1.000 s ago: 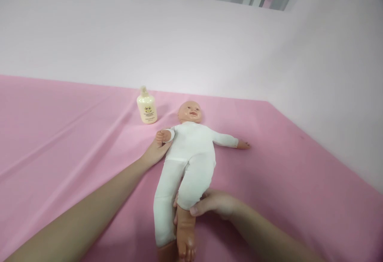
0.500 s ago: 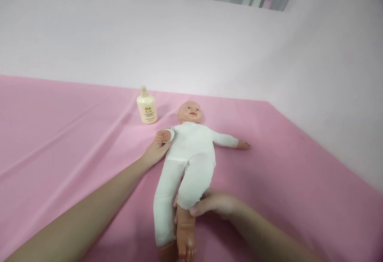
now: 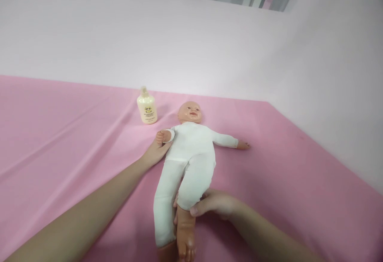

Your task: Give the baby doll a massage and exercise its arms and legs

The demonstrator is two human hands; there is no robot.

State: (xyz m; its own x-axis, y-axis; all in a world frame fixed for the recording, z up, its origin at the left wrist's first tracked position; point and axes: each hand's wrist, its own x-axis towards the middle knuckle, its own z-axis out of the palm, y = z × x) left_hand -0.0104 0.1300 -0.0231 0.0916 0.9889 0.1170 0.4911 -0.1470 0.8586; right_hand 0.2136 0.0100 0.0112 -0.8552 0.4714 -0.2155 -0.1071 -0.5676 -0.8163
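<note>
A baby doll in a white one-piece suit lies on its back on the pink sheet, head away from me and feet toward me. My left hand reaches up along the doll's side and cups under its bent arm, fingers pressed against the white sleeve just below the doll's small fist (the fist is curled up against its own shoulder). I cannot tell whether that hand closes fully around the arm, since the fingertips are hidden behind it. My right hand is clasped around the doll's lower leg, right where the white trouser cuff ends and the bare shin begins; my thumb lies across the front of the leg and the other fingers wrap behind it. That leg is lifted a little and crosses slightly over the other one, and its bare foot points down toward me at the bottom edge of the view. The doll's other arm stretches straight out to the side, its hand resting flat on the sheet.

A cream-coloured lotion bottle stands upright on the sheet, just beside the doll's head and apart from both my hands. Behind the bed runs a pale pink wall.
</note>
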